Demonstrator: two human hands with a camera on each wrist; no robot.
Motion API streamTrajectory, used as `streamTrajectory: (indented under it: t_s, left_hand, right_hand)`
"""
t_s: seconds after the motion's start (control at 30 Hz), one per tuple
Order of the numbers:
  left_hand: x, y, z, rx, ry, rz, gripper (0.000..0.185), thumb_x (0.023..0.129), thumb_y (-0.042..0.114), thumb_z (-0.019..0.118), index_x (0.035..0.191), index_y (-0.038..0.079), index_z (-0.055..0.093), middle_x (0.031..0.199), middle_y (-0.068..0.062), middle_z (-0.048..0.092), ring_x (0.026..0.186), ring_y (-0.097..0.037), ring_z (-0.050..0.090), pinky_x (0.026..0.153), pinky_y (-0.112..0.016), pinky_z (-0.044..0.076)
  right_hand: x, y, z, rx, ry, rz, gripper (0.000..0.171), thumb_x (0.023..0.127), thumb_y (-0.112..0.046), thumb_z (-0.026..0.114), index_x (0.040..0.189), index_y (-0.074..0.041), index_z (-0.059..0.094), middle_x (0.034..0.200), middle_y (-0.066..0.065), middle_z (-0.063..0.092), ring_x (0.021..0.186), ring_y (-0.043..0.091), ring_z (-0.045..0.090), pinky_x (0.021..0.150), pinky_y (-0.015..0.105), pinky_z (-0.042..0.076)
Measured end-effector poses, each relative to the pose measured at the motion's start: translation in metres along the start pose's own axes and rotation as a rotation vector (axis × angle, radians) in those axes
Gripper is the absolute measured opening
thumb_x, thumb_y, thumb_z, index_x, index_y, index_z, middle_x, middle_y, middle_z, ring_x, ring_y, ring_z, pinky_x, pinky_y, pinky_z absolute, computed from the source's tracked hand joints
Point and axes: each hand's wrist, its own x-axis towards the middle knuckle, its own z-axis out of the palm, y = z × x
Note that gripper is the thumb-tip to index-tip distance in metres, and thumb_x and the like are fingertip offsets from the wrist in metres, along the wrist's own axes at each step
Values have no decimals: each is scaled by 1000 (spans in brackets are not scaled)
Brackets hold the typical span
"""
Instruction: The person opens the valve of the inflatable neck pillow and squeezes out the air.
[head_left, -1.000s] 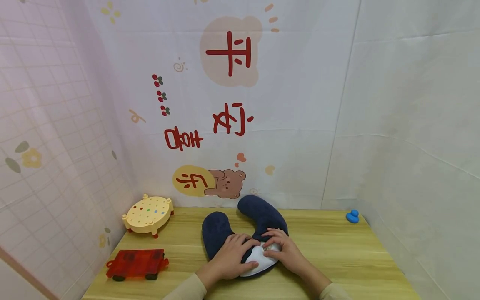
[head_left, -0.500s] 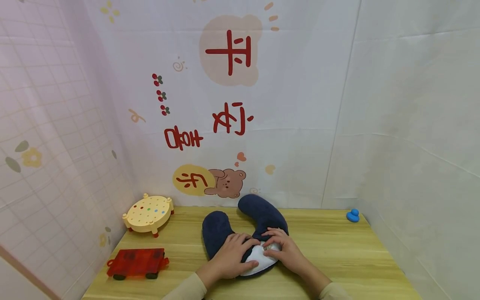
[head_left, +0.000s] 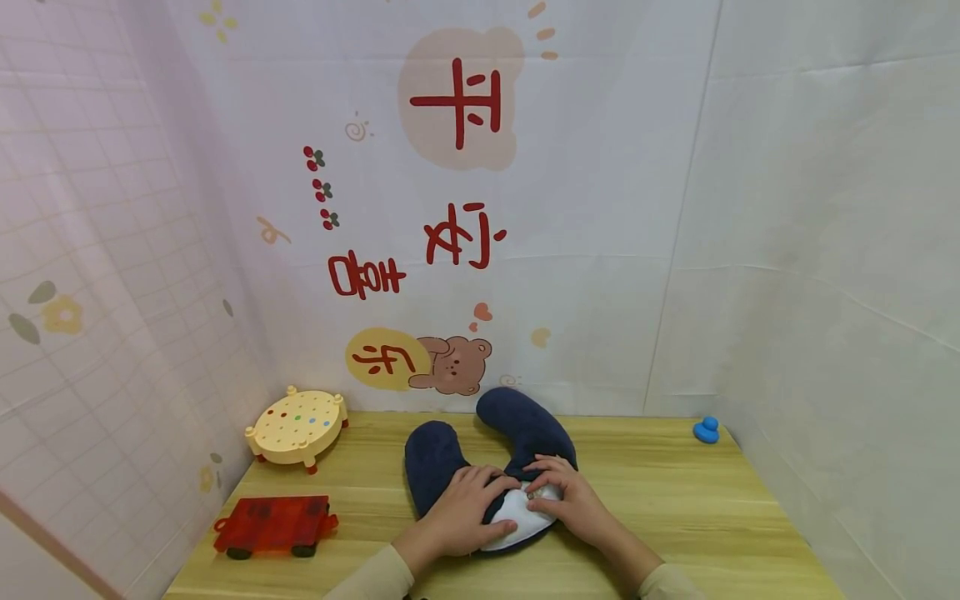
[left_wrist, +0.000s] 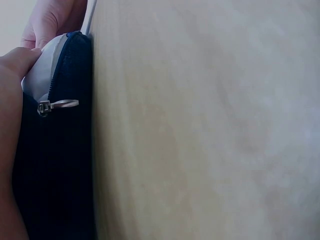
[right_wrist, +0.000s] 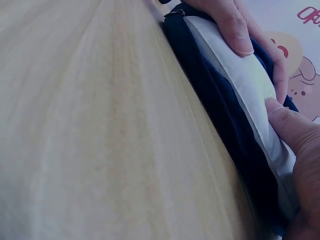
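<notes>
Fingers of left hand (head_left: 461, 510) and right hand (head_left: 576, 504) grip white cushion (head_left: 529, 518), near side; uneven tug could strain zipper (left_wrist: 44, 107) of navy cover (head_left: 429, 462).

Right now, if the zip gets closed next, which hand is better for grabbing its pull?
Probably the left hand: the zipper pull lies on its side of the pillow. The right hand is farther from it, touching the white padding.

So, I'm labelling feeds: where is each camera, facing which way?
Head: on the head, facing forward-down at the navy pillow; left hand, right hand, sleeves show.
Left wrist: on that wrist, toward right hand; both hands show.
Right wrist: on that wrist, toward left hand; both hands show.
Wrist views share zipper pull, white insert.
</notes>
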Motion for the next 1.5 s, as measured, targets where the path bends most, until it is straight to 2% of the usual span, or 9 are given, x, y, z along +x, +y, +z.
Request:
streamTrajectory:
  t_s: [0.2, 0.47, 0.63, 0.8, 0.97, 1.5]
  left_hand:
    - [1, -1, 1, -15, -6, -8, 59, 108, 74, 52, 156, 41, 56, 153, 3, 55, 142, -26, 53, 119, -59, 41]
    - [2, -2, 1, -14, -5, -13, 58, 106, 72, 57, 156, 42, 55, 153, 4, 56, 141, -25, 53, 118, -59, 41]
    - [2, -1, 1, -11, -9, -13, 57, 107, 71, 58, 156, 42, 55, 153, 3, 55, 141, -25, 53, 119, -58, 40]
    - [2, -1, 1, -3, -6, -14, 57, 106, 70, 59, 156, 42, 55, 153, 3, 55, 141, -25, 53, 119, -57, 40]
    - [2, -2, 2, -3, -3, -10, 57, 106, 70, 60, 156, 42, 55, 152, 4, 55, 141, -25, 53, 119, -58, 40]
    - [2, -2, 3, -21, -13, -23, 56, 105, 70, 62, 154, 44, 55, 152, 5, 54, 142, -25, 52, 120, -58, 39]
  right_hand:
    - [0, 2, 0, 14, 1, -6, 20, 88, -12, 92, 103, -22, 83, 135, 8, 74, 144, 49, 52, 121, 73, 29]
    - [0, 1, -4, 0, -41, 53, 16, 94, -25, 89, 107, -30, 82, 141, 3, 72, 149, 44, 49, 124, 56, 34]
    - [0, 3, -4, -5, -57, 80, 15, 95, -28, 89, 107, -32, 82, 142, -1, 71, 151, 42, 48, 126, 50, 33]
    - [0, 6, -4, -11, -65, 106, 14, 95, -32, 88, 107, -35, 82, 143, -7, 70, 153, 38, 47, 127, 53, 31]
    - [-1, 7, -3, -10, -63, 107, 11, 97, -32, 86, 107, -36, 82, 144, -7, 69, 153, 39, 46, 126, 59, 31]
    - [-2, 8, -1, 11, -57, 96, 11, 96, -31, 87, 105, -34, 82, 141, -5, 71, 153, 40, 46, 128, 51, 27]
